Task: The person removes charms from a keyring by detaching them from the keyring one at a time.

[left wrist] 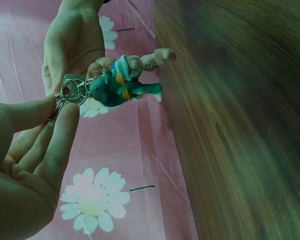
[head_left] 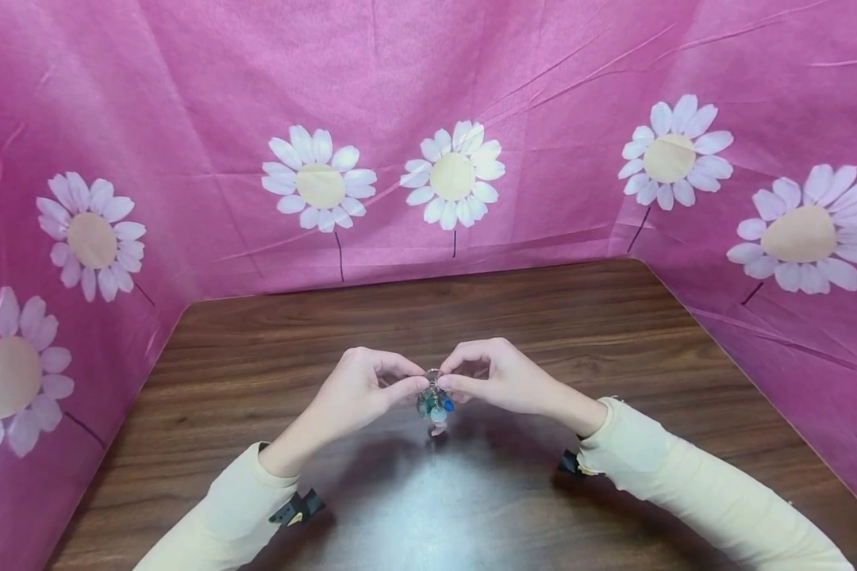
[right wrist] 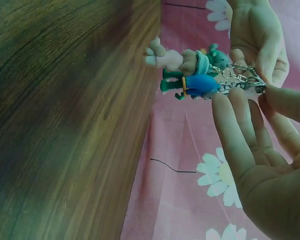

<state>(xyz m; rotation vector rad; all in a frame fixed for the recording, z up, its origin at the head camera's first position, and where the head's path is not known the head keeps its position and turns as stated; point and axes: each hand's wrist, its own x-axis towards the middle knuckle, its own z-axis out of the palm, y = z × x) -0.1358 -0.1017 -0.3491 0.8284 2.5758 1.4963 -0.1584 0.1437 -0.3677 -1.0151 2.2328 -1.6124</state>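
Observation:
A bunch of small figurine keychains hangs from a metal key ring [head_left: 432, 373] held up between both hands, over the table. My left hand [head_left: 360, 388] pinches the ring's left side between thumb and fingertip. From the other side my right hand [head_left: 503, 377] pinches it likewise, fingertips close to the left ones. Short silver chains [right wrist: 235, 75] link the figurines to the ring. One is a green figurine [left wrist: 107, 91] with an orange band; another is a blue figurine [right wrist: 200, 85] with green legs. A pale figurine [right wrist: 172, 59] dangles lowest. Fingers partly hide the ring.
The brown wood-grain table [head_left: 257, 333] lies beneath the hands, with a glare patch near its front. Pink cloth [head_left: 386, 71] printed with white daisies rises along its back and sides. Black straps [head_left: 297, 507] show beneath the cream sleeves [head_left: 221, 507].

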